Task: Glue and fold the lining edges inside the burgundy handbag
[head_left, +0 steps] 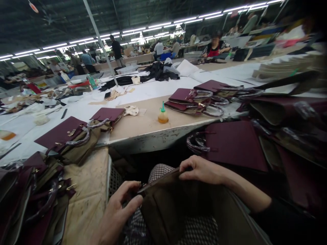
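Observation:
An unfinished-looking handbag [168, 204] with a dark brown lining lies across my lap, its inside facing me. My right hand [201, 170] pinches the bag's upper edge between thumb and bent fingers. At the left end of the same edge, my left hand [125, 204] has its thumb on the near side and its fingers on the far side. The bag's outer face is mostly hidden from me. Beneath it shows a checked cloth [159, 172] over my legs.
Maroon handbags [235, 144] with plastic-wrapped handles are piled at right. More maroon bags [62, 132] lie at left, beside a tan-covered surface [85, 190]. A small bottle [162, 117] of amber liquid with a green nozzle stands on the worktable [138, 131]. Several people work farther back.

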